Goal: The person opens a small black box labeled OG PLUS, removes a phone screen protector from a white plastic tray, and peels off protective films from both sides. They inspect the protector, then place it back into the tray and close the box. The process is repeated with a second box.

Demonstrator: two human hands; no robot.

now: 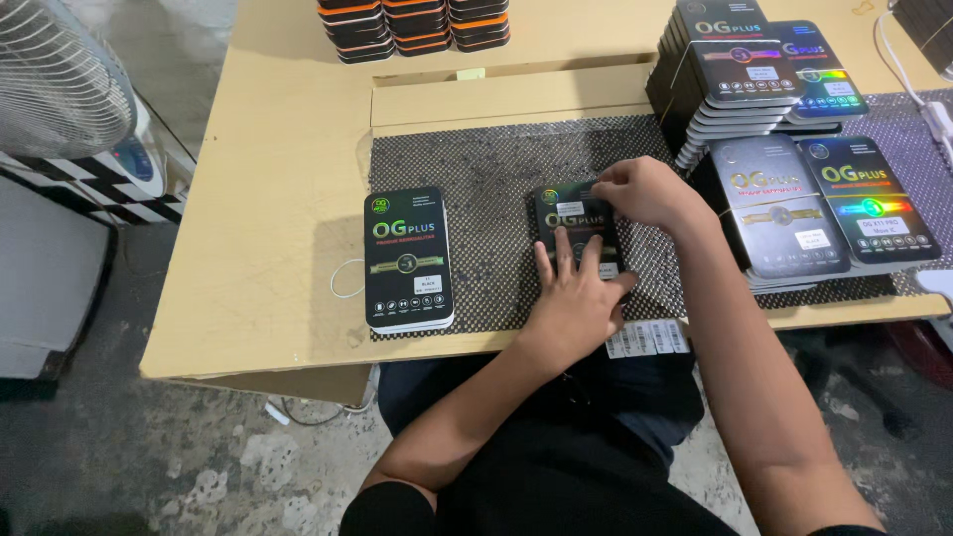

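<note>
A flat black retail box (574,213) lies on the dotted black mat (476,169) at the table's middle. My left hand (576,293) presses flat on its lower half, fingers spread. My right hand (645,191) rests on its upper right corner, fingers curled over the edge. A strip of white barcode stickers (647,337) lies at the table's front edge just under my left wrist.
A short stack of the same black boxes (407,260) sits to the left on the mat. Taller stacks (774,213) stand at the right, more boxes (740,69) behind them, and orange-black cases (412,25) at the back. A fan (60,79) stands at the far left.
</note>
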